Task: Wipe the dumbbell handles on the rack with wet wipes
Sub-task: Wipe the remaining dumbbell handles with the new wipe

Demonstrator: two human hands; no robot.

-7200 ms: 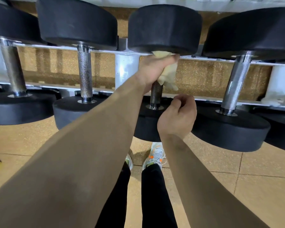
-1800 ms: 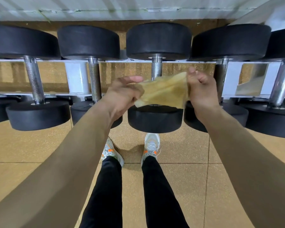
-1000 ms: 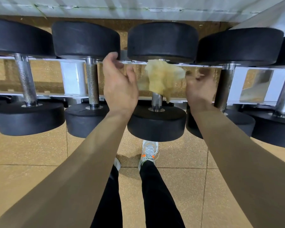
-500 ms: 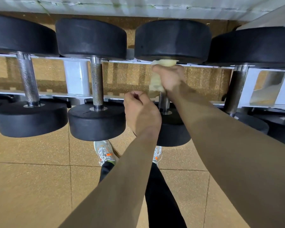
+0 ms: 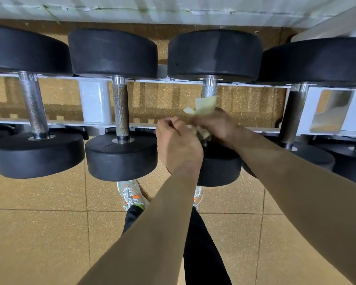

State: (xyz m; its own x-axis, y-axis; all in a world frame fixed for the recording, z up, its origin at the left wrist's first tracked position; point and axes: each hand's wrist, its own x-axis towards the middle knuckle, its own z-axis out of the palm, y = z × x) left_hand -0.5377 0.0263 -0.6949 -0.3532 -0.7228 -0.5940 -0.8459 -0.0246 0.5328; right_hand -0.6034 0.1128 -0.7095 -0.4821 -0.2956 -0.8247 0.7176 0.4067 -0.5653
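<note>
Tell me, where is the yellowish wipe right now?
In the head view, right of centre, the wipe is wrapped round the third dumbbell handle from the left, gripped by the right hand, with the left hand just beside it.

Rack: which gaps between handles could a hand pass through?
Free: between the second handle from the left and third handle, and between the third and the fourth handle. Crowded: low on the third handle, where the left hand, right hand and wipe bunch; a white post narrows the gap left of the second.
</note>
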